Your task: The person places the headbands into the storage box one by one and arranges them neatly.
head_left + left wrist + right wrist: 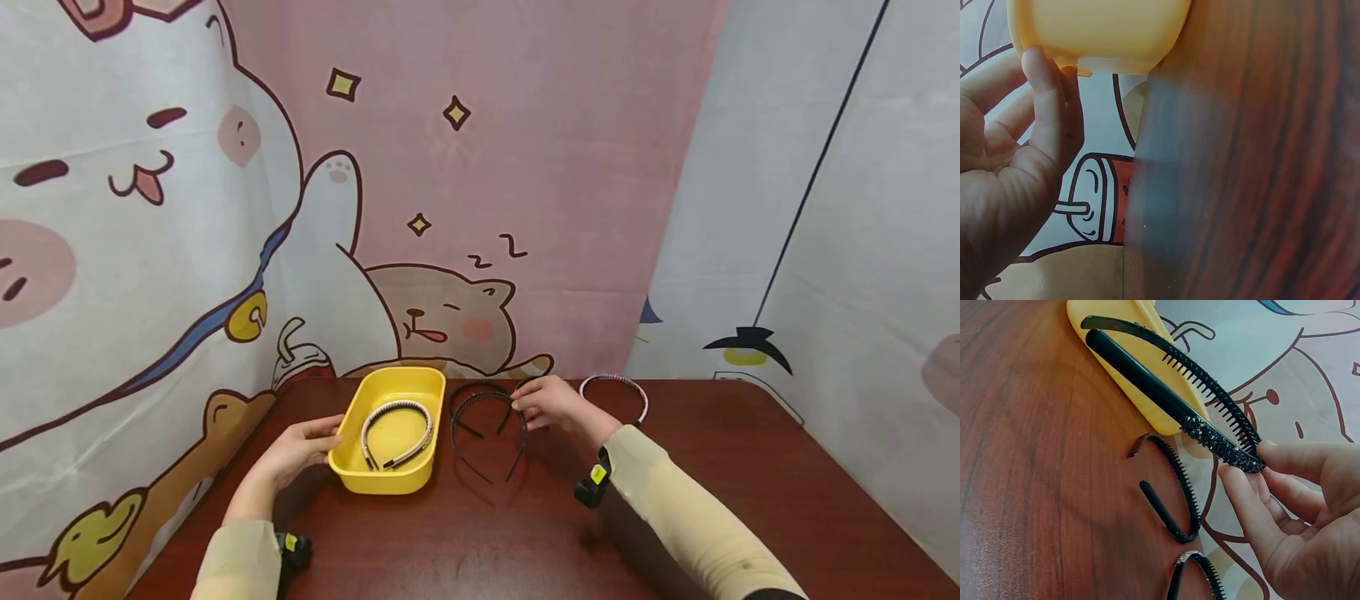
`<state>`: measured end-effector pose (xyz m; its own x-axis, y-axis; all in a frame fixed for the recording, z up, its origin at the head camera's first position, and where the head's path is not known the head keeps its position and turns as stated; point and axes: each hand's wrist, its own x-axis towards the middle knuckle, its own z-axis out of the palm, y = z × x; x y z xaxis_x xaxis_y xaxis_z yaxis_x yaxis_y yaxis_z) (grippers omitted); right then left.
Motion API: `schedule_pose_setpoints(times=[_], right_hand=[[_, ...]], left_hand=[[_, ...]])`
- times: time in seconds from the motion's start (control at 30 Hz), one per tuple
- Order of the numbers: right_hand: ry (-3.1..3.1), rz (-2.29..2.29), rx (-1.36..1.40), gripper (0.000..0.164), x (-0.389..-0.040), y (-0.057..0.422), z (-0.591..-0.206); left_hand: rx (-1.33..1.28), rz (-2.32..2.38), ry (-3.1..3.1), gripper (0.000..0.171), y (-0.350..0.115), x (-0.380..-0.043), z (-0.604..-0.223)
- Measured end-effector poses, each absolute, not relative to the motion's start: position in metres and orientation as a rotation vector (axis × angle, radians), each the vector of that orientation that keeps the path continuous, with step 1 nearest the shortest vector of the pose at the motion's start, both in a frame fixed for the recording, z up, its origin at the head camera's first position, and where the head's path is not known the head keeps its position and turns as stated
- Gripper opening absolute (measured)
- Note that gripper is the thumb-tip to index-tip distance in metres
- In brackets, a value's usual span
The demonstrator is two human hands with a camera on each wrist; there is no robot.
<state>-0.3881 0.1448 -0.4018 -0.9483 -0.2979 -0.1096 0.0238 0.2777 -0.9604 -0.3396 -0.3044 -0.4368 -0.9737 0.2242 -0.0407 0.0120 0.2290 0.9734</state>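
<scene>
My right hand (553, 403) pinches a black toothed headband (1222, 445) by the top of its arch, between thumb and fingers. Dark glitter covers the arch, and its two ends hang toward me above the table. My left hand (300, 450) grips the left side of a yellow tray (382, 483), thumb and fingertips at its edge. Inside the tray lies a pale pink headband (397, 406) with black ends. Behind the held one, another black headband (1190, 487) rests on the table. A further dark headband (1199, 557) with a sparkly top is partly hidden by my right hand in the head view.
A pink headband (615, 378) lies at the table's back edge, right of my right hand. The brown wooden table (465, 550) ends against a hanging cloth (570, 208) with cartoon animals. Each wrist wears a small black camera (592, 483).
</scene>
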Motion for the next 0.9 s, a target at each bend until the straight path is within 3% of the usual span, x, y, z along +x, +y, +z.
schedule_pose_setpoints(times=[0.9], right_hand=[[2.313, -1.792, -0.203, 0.033, -0.3958, 0.1353, -0.3967]], left_hand=[[0.256, 1.848, 2.308, 0.058, -0.3050, -0.3382, -0.4370]])
